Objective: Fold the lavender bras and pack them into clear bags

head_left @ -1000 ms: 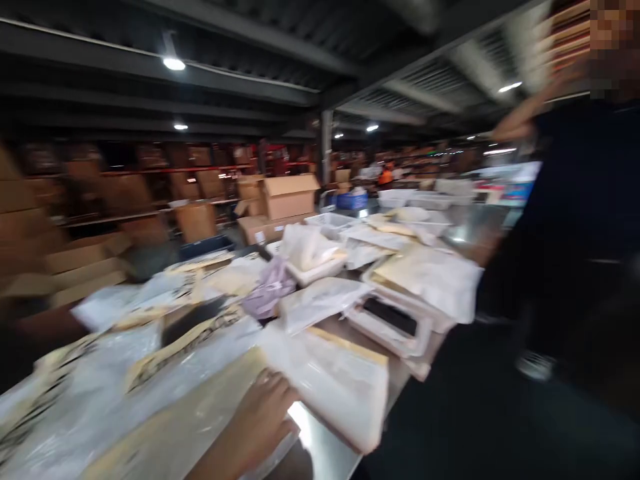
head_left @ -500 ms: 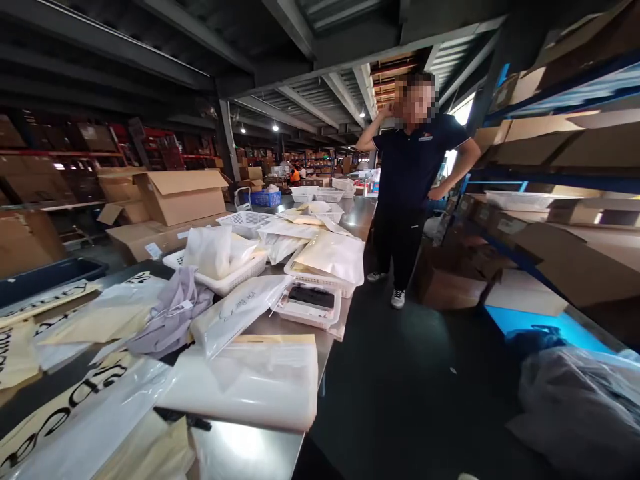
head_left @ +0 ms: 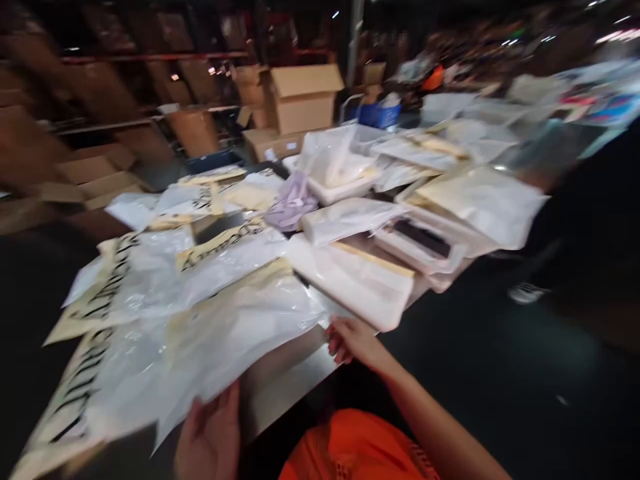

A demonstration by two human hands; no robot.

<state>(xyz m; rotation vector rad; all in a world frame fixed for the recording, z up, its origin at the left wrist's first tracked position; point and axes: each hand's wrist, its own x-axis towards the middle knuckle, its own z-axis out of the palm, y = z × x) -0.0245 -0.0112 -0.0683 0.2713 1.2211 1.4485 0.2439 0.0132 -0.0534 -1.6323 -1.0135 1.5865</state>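
Observation:
My left hand (head_left: 210, 433) is at the table's near edge, fingers stretched out, beside the lower edge of a clear plastic bag with a cream panel (head_left: 240, 320). Whether it touches the bag is blurred. My right hand (head_left: 350, 340) has its fingers curled at the bag's right corner; what they hold, if anything, I cannot make out. Other plastic bags with black lettering (head_left: 125, 280) overlap to the left. Beyond my right hand lies a stack of white plastic bags (head_left: 355, 280), with a filled white bag (head_left: 350, 220) behind it.
White baskets hold packed bags (head_left: 480, 200) and a dark item (head_left: 423, 237) along the table's right side. A lilac cloth (head_left: 293, 200) lies mid-table. Cardboard boxes (head_left: 307, 100) stand behind. A person's shoe (head_left: 527, 292) shows on the floor at right.
My view has swung left and down, with blur. Both my hands and an orange garment have come into view at the near edge. The standing person is now mostly a dark shape at right.

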